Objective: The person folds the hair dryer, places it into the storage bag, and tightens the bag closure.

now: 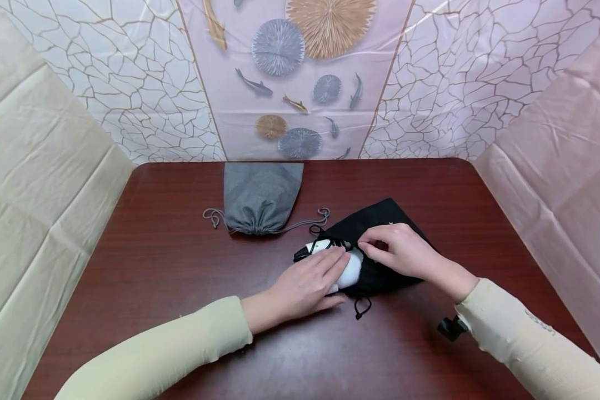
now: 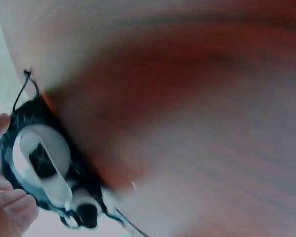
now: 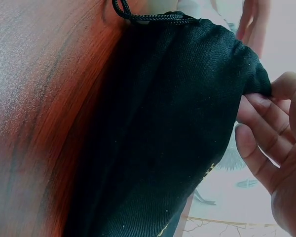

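Observation:
A black drawstring bag (image 1: 375,216) lies slanted on the table, its mouth toward the left. Out of the mouth sticks a white rounded device (image 1: 351,270) with a ribbed black cord end (image 1: 301,254); its exact kind cannot be told. My left hand (image 1: 307,280) rests on the device with fingers nearly straight, hiding part of it. In the left wrist view, a round white end of the device (image 2: 22,160) shows a dark centre. My right hand (image 1: 405,250) pinches the bag's rim between thumb and fingers, clearly seen in the right wrist view on the black cloth (image 3: 172,98).
A grey drawstring bag (image 1: 262,194) lies at the table's back edge, gathered, with its cords (image 1: 305,222) spread to both sides. A black cord loop (image 1: 362,307) trails from the black bag. Cloth walls (image 1: 555,166) flank the brown table (image 1: 180,266).

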Motion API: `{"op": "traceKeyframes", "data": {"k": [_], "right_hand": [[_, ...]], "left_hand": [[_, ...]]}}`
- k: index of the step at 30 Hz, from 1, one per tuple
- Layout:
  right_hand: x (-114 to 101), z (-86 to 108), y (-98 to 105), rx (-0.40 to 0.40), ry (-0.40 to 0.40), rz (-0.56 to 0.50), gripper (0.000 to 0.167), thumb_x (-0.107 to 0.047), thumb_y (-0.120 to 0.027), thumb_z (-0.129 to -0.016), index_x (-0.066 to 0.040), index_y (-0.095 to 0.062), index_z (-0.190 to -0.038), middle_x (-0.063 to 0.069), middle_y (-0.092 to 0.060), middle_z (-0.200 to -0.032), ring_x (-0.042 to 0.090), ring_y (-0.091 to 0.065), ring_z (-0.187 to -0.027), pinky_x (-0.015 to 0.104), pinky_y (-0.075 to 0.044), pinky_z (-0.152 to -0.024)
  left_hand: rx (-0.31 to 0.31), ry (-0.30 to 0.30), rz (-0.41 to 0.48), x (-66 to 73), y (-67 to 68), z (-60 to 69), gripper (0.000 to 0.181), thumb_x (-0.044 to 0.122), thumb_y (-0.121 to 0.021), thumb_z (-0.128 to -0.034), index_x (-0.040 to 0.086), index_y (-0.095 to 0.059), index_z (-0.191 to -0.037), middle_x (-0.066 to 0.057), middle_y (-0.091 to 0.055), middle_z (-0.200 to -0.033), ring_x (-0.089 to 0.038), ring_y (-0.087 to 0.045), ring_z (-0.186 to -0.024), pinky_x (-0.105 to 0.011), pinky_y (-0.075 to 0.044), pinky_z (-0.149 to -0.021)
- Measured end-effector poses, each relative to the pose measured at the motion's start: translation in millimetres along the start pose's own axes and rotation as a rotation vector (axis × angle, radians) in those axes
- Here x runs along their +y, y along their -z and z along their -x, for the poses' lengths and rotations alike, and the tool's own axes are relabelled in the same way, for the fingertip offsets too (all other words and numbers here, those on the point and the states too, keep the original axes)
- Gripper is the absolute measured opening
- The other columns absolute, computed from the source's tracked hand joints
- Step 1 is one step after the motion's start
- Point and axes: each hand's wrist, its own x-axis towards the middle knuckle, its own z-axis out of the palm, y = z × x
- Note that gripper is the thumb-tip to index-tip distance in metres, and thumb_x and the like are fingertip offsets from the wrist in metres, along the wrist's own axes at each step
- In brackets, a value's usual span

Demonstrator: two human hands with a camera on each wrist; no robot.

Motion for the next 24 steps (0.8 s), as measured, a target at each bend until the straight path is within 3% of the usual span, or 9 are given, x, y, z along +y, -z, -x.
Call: {"op": "traceKeyframes", "data": {"k": [4, 11, 19, 24], "right_hand": [[0, -0.1, 0, 0.0, 0.002, 0.01, 0.013, -0.002, -0.079, -0.093, -0.014, -0.08, -0.097, -0.01, -0.076, -0.092, 0.002, -0.065, -0.078, 0.036, -0.056, -0.073], [0, 0.6, 0, -0.004, 0.0, 0.017, 0.014, -0.002, -0.079, -0.092, -0.015, -0.079, -0.096, -0.011, -0.075, -0.091, 0.001, -0.063, -0.077, 0.037, -0.055, -0.074], [2, 1.4, -1, -0.004, 0.0, 0.013, 0.013, -0.002, -0.079, -0.092, -0.015, -0.079, -0.096, -0.011, -0.075, -0.091, 0.0, -0.063, -0.077, 0.037, -0.056, -0.074], [3, 2.3, -1, -0.009, -0.015, 0.009, 0.015, -0.002, -0.078, -0.093, -0.017, -0.079, -0.097, -0.013, -0.073, -0.088, -0.002, -0.059, -0.074, 0.034, -0.053, -0.072]], "left_hand": [[-0.005, 0.047, 0.059, -19.5, 11.2, 12.2, 0.072, 0.041, -0.077, -0.098, -0.005, -0.055, -0.149, -0.022, -0.062, -0.148, -0.034, -0.059, -0.139, -0.043, -0.048, -0.116], [-0.096, 0.233, 0.19, -49.6, 13.8, 23.8, 0.061, 0.033, -0.073, -0.1024, -0.001, -0.057, -0.151, -0.02, -0.063, -0.147, -0.033, -0.062, -0.135, -0.046, -0.052, -0.112], [-0.195, 0.303, 0.336, -55.8, 7.5, 20.6, 0.059, 0.035, -0.07, -0.1046, 0.002, -0.057, -0.152, -0.018, -0.065, -0.145, -0.03, -0.064, -0.134, -0.046, -0.054, -0.11], [-0.237, 0.315, 0.388, -55.3, 6.0, 21.5, 0.084, 0.051, -0.084, -0.0899, 0.008, -0.055, -0.156, -0.015, -0.062, -0.149, -0.028, -0.062, -0.136, -0.044, -0.052, -0.111]]}}
